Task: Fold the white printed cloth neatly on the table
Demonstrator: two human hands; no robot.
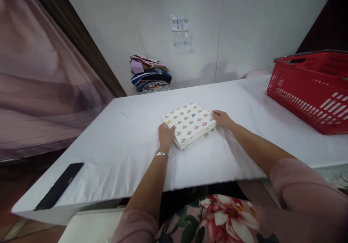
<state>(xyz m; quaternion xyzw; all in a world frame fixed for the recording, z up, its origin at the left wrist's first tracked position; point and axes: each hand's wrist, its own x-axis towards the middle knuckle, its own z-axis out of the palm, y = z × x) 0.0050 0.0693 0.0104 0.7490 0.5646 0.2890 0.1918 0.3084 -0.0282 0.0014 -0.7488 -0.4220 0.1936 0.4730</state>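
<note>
White cotton printed with small grey shapes, plus a few in yellow, blue and red, makes up the folded cloth [190, 124] that we have lying flat on the white-covered bench [122, 127]. We rest our left hand [165, 136], a thin bracelet [161, 154] at its wrist, against the cloth's near left corner, with the fingers spread and loose, not closed round anything. Our right hand [223, 119] touches the cloth's right corner the same way, palm down and relaxed. Far to the right of the cloth stands a red basket [312, 90]. Behind the cloth, against the wall, sits a stack of folded clothes [150, 74]. Well to the cloth's near left, at the bench's edge, lies a flat black object [59, 185].
</note>
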